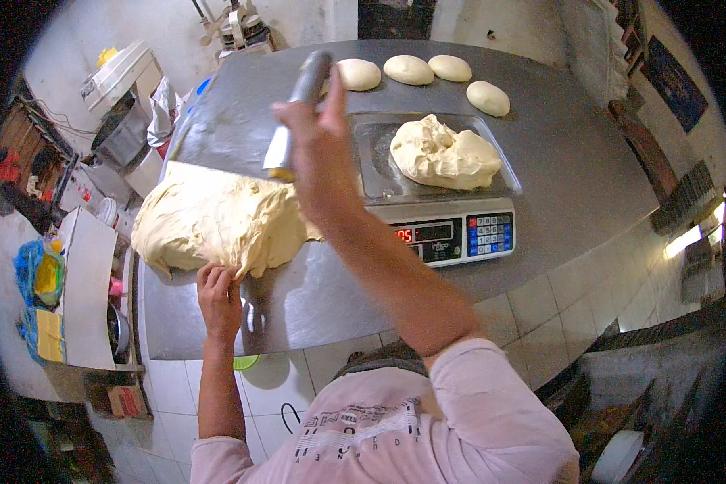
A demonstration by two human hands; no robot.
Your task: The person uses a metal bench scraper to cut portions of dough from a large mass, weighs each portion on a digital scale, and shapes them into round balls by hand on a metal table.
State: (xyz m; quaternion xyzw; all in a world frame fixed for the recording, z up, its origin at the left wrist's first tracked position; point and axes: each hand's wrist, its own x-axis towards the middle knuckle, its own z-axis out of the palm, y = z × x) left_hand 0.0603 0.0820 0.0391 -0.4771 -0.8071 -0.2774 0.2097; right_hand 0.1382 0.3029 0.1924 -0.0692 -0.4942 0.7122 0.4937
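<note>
My right hand (321, 133) is raised over the steel table, its fingers closed round the grey handle of a dough cutter (305, 79). A straight bright edge, seemingly its blade, runs across the top of a big dough mass (218, 218) at the left; glare hides where blade and dough meet. At the near side of that mass, my left hand (220, 294) has its fingers pressed together on the dough's edge. To the right, a rough dough lump (444, 153) sits on the steel pan of a digital scale (452, 232), whose red display is lit. My right forearm partly covers the scale.
Several smooth dough balls (409, 70) lie along the far side of the steel table (573, 169). Left of the table are a shelf (87, 282) with plastic bags and a large metal pot (121, 129). Tiled floor (540, 286) shows along the table's near edge.
</note>
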